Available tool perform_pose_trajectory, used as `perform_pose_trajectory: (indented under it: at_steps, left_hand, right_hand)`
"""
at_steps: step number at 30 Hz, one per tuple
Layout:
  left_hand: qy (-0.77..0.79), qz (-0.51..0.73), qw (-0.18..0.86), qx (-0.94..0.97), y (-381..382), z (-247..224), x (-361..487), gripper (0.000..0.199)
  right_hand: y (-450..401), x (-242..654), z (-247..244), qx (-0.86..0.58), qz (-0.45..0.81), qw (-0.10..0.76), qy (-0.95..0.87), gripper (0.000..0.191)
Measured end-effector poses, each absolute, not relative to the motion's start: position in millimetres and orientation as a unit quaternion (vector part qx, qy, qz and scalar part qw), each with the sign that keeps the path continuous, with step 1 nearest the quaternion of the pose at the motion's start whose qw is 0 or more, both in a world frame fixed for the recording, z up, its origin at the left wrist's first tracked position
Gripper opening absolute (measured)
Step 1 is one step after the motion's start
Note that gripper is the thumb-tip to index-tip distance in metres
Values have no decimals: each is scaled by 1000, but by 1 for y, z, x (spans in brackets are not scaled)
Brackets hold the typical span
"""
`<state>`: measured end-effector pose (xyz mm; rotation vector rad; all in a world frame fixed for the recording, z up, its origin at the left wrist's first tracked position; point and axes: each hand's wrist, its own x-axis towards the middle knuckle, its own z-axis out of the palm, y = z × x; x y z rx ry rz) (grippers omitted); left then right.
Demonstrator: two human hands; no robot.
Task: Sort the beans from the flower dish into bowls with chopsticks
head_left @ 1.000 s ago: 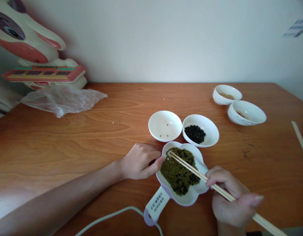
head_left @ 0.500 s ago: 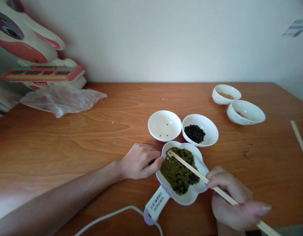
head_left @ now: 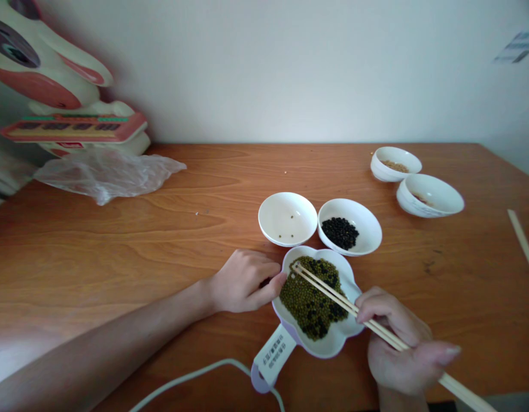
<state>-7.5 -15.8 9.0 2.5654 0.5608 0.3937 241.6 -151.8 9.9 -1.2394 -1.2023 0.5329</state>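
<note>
head | right hand (head_left: 402, 349) grip closed round chopsticks (head_left: 333, 292) | left hand (head_left: 243, 281) pinching dish (head_left: 352, 286) rim

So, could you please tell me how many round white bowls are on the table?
4: one nearly empty bowl beside the bowl of black beans, both just behind the flower-shaped dish; two more, far bowl and nearer bowl, at right rear.

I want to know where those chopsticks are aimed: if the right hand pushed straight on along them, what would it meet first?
Probably the left hand's thumb at the flower-shaped dish's rim; the chopsticks' tips already sit over the beans there, though height is unclear.
</note>
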Motion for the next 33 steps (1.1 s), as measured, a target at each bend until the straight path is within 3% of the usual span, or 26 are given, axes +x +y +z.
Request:
perform_pose_trajectory:
  at_steps: [18,24,33]
  left_hand:
    - [208,145,240,937,-16,10,-7,39]
    - [209,145,246,935,-16,9,-7,39]
    - [216,143,245,934,-16,8,-7,38]
  right_hand:
    - [-150,241,10,-539,184,635,-522,81]
    - [-155,248,7,-514,173,662,-517,78]
    - [-141,230,39,-462,71,736,-490,69]
